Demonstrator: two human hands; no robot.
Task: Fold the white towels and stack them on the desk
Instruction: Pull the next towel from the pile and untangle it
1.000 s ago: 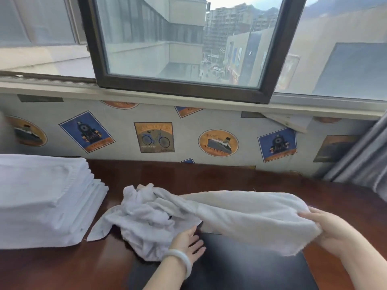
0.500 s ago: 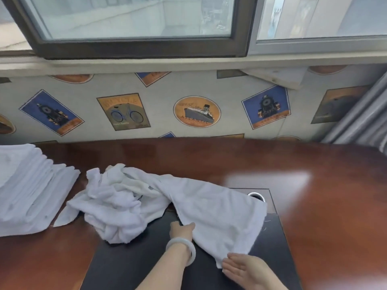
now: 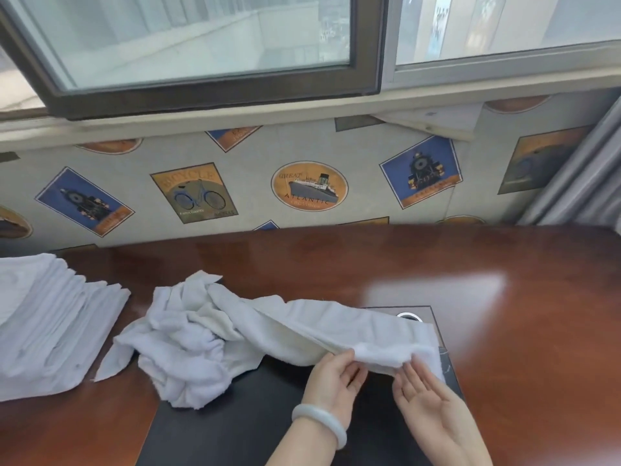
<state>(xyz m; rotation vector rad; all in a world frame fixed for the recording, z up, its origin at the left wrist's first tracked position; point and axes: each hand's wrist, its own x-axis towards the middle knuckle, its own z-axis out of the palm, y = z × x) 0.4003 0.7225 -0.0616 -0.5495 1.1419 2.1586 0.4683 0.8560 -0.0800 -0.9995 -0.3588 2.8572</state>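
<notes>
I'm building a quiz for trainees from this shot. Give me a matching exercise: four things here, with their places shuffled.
Things: 1 folded towel stack; 2 loose towel; 3 pale bracelet; 4 metal ring.
Places: A on the left wrist; B set into the desk behind the towel; C far left on the desk; D draped over the black pad, gripped by the left hand.
Pairs: 1-C; 2-D; 3-A; 4-B.

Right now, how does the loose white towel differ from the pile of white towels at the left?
The loose white cloth towel is crumpled and unfolded; the stack of folded white towels lies flat and layered. The loose towel reaches over the black desk pad; the stack rests on the bare brown wooden desk. Both are white.
</notes>
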